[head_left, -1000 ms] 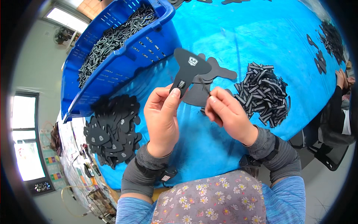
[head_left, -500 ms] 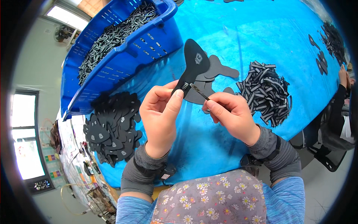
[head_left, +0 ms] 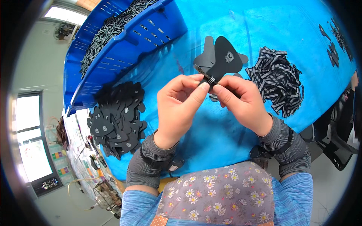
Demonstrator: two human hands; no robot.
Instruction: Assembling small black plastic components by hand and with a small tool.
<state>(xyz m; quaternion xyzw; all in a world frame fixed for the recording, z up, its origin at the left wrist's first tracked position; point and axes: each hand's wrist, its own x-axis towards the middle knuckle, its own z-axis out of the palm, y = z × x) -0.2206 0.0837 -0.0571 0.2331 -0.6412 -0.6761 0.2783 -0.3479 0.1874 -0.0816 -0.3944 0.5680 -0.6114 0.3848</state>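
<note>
Blue is pretty much everything here: blue table cover (head_left: pixel 233 132), blue crate, blue sleeves. Nearest the body there's a floral apron (head_left: pixel 218 196), and both forearms come up from it in grey ribbed cuffs. The left hand (head_left: pixel 179 107) and right hand (head_left: pixel 241 101) meet in the middle, fingers pinched together on the narrow stem of a flat black paddle-shaped piece (head_left: pixel 224 62), held up off the table. There's a small striped strip (head_left: pixel 211 80) right at the pinch point, thumbs pressing on it from both sides. The wide end of the piece points away and carries a little pale shield-shaped badge.

Left of the hands, near the table's edge, sits a heap of the same black pieces (head_left: pixel 117 118), some showing the same pale badge. Right of the hands there's a pile of small striped strips (head_left: pixel 277 83), well apart from the table's right edge. Bare cloth between the two piles, so decent room there.

Just past the hands a few more black pieces (head_left: pixel 207 52) lie flat. Far left, the blue slotted crate (head_left: pixel 124 49) is full of strips, tilted along the table. Far right corner has a few more dark pieces (head_left: pixel 332 45).
</note>
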